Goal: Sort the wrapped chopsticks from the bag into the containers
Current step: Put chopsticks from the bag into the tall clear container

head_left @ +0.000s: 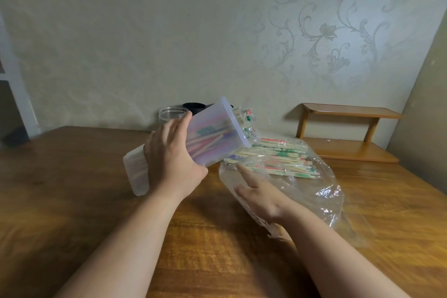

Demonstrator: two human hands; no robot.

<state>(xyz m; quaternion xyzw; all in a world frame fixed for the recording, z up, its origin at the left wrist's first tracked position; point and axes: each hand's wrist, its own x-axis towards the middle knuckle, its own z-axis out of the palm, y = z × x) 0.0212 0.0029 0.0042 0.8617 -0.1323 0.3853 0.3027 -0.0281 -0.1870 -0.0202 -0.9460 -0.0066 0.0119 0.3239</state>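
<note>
My left hand (173,156) grips a tall translucent plastic container (210,135), tilted with its open mouth up and to the right. Wrapped chopsticks show through its wall and stick out of the mouth. To the right lies a clear plastic bag (314,191) on the wooden table (72,176), holding a pile of wrapped chopsticks (278,159) with green and red print. My right hand (258,191) rests on the bag's near side, its forefinger stretched toward the pile; whether the other fingers hold the plastic is unclear.
A clear round jar (172,115) and a black cup (194,107) stand at the table's back edge by the wall. A small wooden shelf (348,133) sits at the back right, behind the bag.
</note>
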